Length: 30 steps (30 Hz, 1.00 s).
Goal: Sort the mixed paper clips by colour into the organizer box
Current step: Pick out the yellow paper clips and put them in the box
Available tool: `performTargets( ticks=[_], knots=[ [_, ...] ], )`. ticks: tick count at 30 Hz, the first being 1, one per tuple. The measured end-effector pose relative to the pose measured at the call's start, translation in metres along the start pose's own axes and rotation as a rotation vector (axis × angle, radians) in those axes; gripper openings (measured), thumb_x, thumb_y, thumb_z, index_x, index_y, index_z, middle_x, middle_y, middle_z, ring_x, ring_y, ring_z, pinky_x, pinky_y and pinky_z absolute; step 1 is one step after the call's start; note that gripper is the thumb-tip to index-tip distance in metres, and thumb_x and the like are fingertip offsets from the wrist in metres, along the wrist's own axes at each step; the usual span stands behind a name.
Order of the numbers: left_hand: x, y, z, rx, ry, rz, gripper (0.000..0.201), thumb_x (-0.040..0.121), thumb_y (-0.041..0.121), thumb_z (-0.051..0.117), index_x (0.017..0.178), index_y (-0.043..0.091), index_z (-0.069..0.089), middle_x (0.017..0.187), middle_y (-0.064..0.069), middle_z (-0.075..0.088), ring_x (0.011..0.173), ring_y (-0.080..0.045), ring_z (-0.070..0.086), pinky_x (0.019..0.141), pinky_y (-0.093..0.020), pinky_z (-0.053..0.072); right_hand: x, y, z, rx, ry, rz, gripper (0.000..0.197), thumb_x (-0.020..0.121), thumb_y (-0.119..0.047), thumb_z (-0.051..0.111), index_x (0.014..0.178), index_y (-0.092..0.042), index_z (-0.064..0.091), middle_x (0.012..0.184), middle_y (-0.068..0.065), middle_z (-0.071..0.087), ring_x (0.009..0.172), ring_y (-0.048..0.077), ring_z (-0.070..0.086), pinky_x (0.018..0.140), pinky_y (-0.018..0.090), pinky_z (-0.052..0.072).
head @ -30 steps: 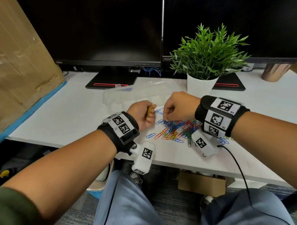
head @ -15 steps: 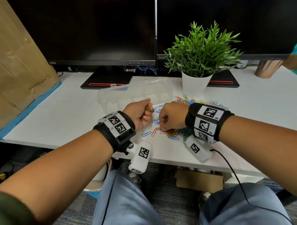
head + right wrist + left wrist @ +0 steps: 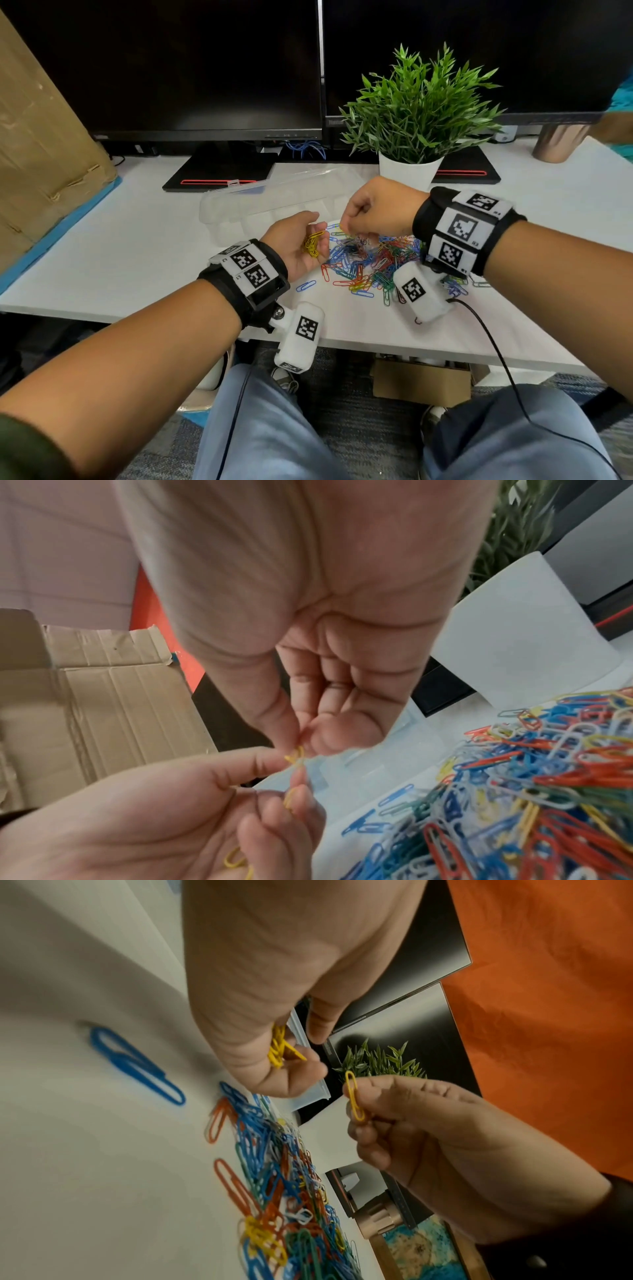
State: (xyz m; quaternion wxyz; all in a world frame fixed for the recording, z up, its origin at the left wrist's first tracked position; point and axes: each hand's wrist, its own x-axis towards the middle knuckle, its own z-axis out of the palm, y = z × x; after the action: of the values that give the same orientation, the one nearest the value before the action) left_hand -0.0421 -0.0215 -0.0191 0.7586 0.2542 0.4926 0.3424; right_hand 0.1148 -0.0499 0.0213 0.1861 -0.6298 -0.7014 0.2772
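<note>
Fingers of the right hand [image 3: 411, 1131] pinch one yellow wire paper clip [image 3: 354, 1096]; the left hand's [image 3: 294, 241] cupped grip holds a yellow clip bunch [image 3: 312, 244] above the white table [image 3: 137, 246].

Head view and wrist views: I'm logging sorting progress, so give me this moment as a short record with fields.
left hand: cupped, holds a bunch of yellow clips
right hand: pinches a single yellow clip next to the left hand
mixed pile: on the white desk, below the right hand
organizer box: clear, lid open, behind the hands
contents of box: cannot tell
</note>
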Motion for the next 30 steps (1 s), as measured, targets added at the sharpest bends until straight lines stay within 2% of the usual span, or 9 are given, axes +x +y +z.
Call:
performTargets(
  ticks=[4,7,11,15,16,18,20,25,30],
  knots=[
    [-0.002,-0.005,0.012,-0.007,-0.080,-0.018,0.032,0.095,0.031,0.054,0.085,0.001,0.053,0.073,-0.012,0.050,0.062,-0.019,0.050,0.047,-0.020,0.051,0.002,0.001,0.002,0.030,0.070,0.004,0.008,0.083,-0.006,0.067,0.082,-0.006,0.075,0.062,0.007,0.065,0.038,0.008,0.055,0.056,0.026,0.052],
    [-0.004,-0.009,0.020,-0.016,-0.149,-0.028,0.024,0.098,0.025,0.051,0.091,0.001,0.054,0.081,-0.013,0.053,0.066,-0.021,0.053,0.051,-0.023,0.054,0.001,0.005,0.003,0.049,0.081,0.022,0.008,0.083,-0.006,0.068,0.080,-0.008,0.075,0.062,0.006,0.067,0.039,0.006,0.057,0.052,0.021,0.050],
    [-0.003,-0.009,0.025,0.007,-0.111,-0.042,0.022,0.102,0.016,0.042,0.086,0.004,0.052,0.071,-0.008,0.050,0.059,-0.014,0.048,0.043,-0.016,0.045,-0.001,0.015,-0.008,0.062,0.111,0.050,0.009,0.083,-0.002,0.066,0.082,-0.006,0.074,0.063,0.008,0.068,0.043,0.009,0.060,0.053,0.024,0.054],
    [0.002,-0.005,0.022,0.069,-0.054,-0.028,0.023,0.102,0.018,0.040,0.084,0.009,0.052,0.066,-0.003,0.047,0.051,-0.009,0.039,0.039,-0.015,0.035,-0.003,0.029,-0.022,-0.151,0.168,0.040,0.011,0.084,-0.006,0.066,0.083,-0.010,0.077,0.054,-0.010,0.063,0.043,0.001,0.057,0.058,0.022,0.050],
    [0.003,-0.004,0.020,0.078,-0.045,-0.028,0.024,0.102,0.020,0.041,0.082,0.011,0.052,0.062,-0.001,0.045,0.048,-0.008,0.037,0.038,-0.014,0.032,-0.004,0.031,-0.023,-0.240,0.147,0.020,0.013,0.084,-0.008,0.066,0.087,-0.012,0.078,0.060,-0.010,0.065,0.050,0.001,0.059,0.063,0.022,0.049],
    [0.004,-0.003,0.018,0.090,-0.037,-0.031,0.028,0.100,0.025,0.043,0.074,0.016,0.049,0.055,0.003,0.040,0.041,-0.007,0.033,0.036,-0.011,0.026,-0.003,0.035,-0.022,-0.388,0.067,-0.017,0.018,0.086,-0.009,0.064,0.092,-0.017,0.078,0.082,-0.003,0.070,0.073,0.010,0.062,0.071,0.024,0.047],
    [0.005,-0.001,0.016,0.101,-0.038,-0.038,0.033,0.098,0.029,0.043,0.066,0.020,0.044,0.050,0.006,0.035,0.036,-0.006,0.027,0.034,-0.011,0.020,0.000,0.038,-0.018,-0.490,-0.028,-0.043,0.019,0.087,-0.010,0.063,0.094,-0.021,0.077,0.093,-0.001,0.071,0.084,0.016,0.062,0.078,0.026,0.050],
    [0.005,0.001,0.016,0.089,-0.044,-0.041,0.039,0.097,0.031,0.045,0.061,0.022,0.037,0.046,0.009,0.028,0.032,-0.005,0.020,0.031,-0.011,0.012,0.008,0.041,-0.011,-0.629,-0.155,-0.097,0.015,0.087,-0.020,0.068,0.099,-0.018,0.076,0.097,-0.001,0.072,0.093,0.017,0.064,0.085,0.026,0.049],
    [0.008,0.001,0.017,0.086,-0.066,-0.058,0.035,0.099,0.031,0.045,0.065,0.020,0.040,0.046,0.007,0.037,0.031,-0.004,0.025,0.028,-0.012,0.018,0.014,0.043,-0.010,-0.652,-0.171,-0.114,0.017,0.085,-0.021,0.070,0.100,-0.016,0.074,0.096,-0.002,0.072,0.092,0.015,0.064,0.087,0.027,0.050]
  ],
)
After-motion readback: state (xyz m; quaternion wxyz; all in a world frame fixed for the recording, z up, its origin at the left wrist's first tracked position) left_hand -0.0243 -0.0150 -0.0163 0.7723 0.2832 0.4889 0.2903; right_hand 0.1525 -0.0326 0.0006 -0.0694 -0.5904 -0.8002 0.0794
